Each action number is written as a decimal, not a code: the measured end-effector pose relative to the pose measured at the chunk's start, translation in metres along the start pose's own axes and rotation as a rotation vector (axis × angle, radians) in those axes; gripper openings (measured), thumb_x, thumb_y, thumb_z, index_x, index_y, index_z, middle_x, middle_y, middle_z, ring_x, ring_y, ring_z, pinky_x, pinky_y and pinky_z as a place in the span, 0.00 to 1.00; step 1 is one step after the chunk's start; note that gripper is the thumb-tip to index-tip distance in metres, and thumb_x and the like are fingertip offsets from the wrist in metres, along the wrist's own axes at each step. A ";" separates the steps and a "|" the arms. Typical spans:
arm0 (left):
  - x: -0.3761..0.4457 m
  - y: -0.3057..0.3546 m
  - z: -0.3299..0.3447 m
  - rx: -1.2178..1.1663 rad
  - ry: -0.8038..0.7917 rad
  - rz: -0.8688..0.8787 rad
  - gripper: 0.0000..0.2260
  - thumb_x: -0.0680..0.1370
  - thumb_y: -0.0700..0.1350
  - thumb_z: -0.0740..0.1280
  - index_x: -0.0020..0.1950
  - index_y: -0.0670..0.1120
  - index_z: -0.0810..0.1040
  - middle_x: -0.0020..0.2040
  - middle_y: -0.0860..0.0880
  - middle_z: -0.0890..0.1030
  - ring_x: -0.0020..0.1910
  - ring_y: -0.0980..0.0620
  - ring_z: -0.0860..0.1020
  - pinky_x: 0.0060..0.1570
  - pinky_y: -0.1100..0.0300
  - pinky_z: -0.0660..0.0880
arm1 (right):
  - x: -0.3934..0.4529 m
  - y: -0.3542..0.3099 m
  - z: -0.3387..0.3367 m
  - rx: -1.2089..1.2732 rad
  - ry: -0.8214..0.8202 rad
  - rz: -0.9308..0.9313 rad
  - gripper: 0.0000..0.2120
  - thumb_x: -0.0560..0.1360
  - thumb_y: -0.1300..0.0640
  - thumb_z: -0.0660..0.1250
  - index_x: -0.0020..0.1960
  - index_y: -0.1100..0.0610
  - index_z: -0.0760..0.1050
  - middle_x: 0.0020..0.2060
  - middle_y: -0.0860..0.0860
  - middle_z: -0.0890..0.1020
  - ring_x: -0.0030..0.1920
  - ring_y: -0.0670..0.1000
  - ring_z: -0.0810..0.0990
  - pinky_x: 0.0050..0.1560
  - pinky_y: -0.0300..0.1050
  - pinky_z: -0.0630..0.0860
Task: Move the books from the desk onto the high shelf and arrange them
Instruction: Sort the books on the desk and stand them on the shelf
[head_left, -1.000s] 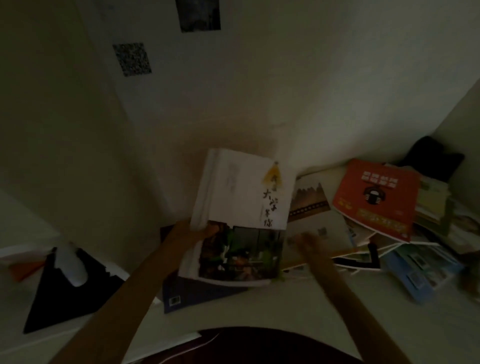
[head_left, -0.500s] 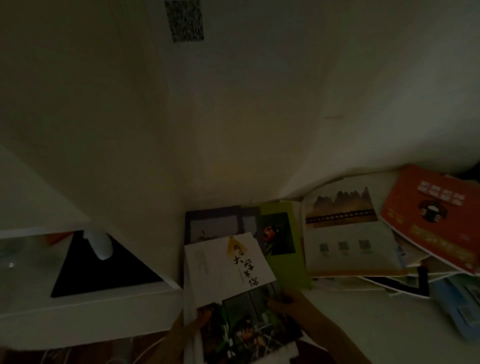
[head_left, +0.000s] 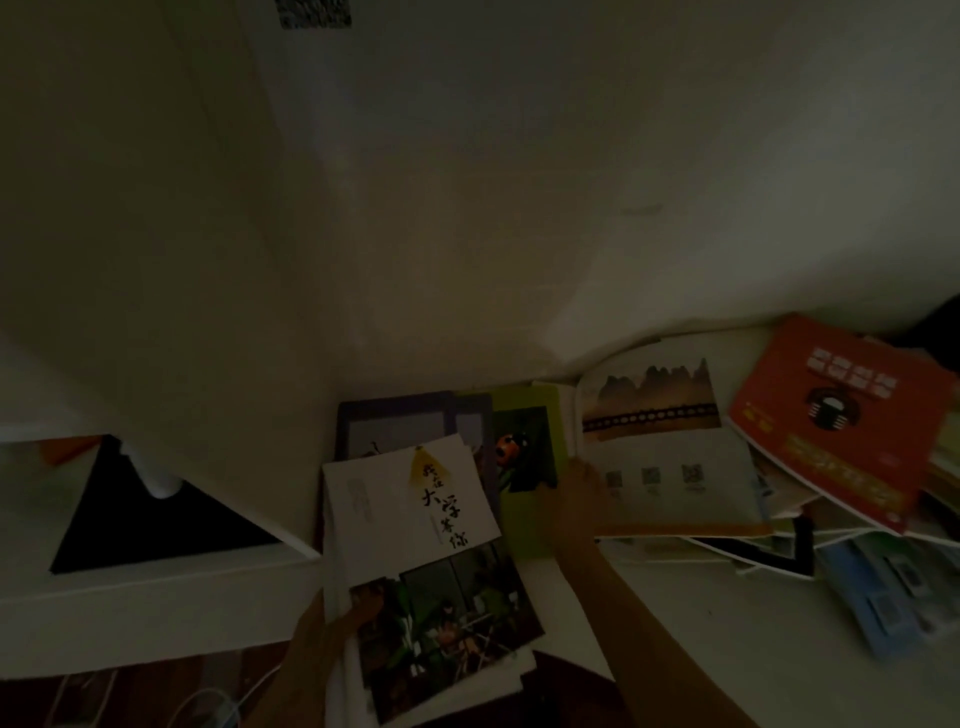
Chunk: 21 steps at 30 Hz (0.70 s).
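Note:
My left hand (head_left: 332, 623) grips the near left edge of a white book with black brush lettering and a photo on its lower half (head_left: 415, 561), held over the desk's near edge. My right hand (head_left: 571, 499) reaches forward and rests on a green book with a ladybird picture (head_left: 524, 447), at its edge beside a white book with a bridge picture (head_left: 670, 457). A purple book (head_left: 395, 421) lies under the green one against the wall. An orange book (head_left: 841, 421) tops a loose pile at the right.
The scene is dim. A white side unit (head_left: 156, 597) stands to the left, carrying a black triangular thing and a small white object. More books, one pale blue (head_left: 878, 592), spill over the white desk (head_left: 675, 623) at the right. Cables lie on the floor at lower left.
My right hand has left the white book and moved forward onto the green book. The left hand keeps the white book low at the desk edge. The camera tilted slightly.

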<state>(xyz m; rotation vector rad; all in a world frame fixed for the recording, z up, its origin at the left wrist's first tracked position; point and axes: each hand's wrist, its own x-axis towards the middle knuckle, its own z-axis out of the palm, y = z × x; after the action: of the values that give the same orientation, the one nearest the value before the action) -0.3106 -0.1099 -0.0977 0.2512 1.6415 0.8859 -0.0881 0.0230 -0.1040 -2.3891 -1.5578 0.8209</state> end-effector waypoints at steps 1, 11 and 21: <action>-0.001 0.001 0.000 0.001 0.004 0.001 0.22 0.74 0.35 0.69 0.67 0.39 0.69 0.58 0.40 0.75 0.52 0.43 0.71 0.57 0.48 0.68 | 0.004 -0.002 0.000 0.082 -0.028 0.044 0.24 0.77 0.54 0.63 0.69 0.63 0.62 0.64 0.61 0.71 0.63 0.59 0.71 0.65 0.55 0.67; -0.007 0.015 -0.002 0.012 -0.031 0.031 0.22 0.74 0.38 0.68 0.68 0.41 0.69 0.48 0.46 0.77 0.44 0.45 0.74 0.48 0.50 0.69 | -0.002 -0.002 -0.047 0.390 -0.187 -0.097 0.13 0.78 0.60 0.62 0.62 0.62 0.72 0.54 0.57 0.78 0.53 0.57 0.77 0.50 0.48 0.74; -0.004 0.013 0.006 -0.056 -0.137 0.061 0.23 0.73 0.42 0.70 0.67 0.43 0.72 0.49 0.47 0.80 0.44 0.49 0.79 0.37 0.56 0.77 | -0.038 -0.015 -0.143 0.228 -0.161 -0.323 0.05 0.77 0.62 0.62 0.48 0.62 0.76 0.42 0.58 0.81 0.36 0.49 0.77 0.34 0.37 0.75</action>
<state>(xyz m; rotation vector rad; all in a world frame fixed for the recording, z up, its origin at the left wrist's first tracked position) -0.3084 -0.1006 -0.0860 0.3178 1.4866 0.9383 -0.0352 0.0171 0.0348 -1.8903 -1.7401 1.0710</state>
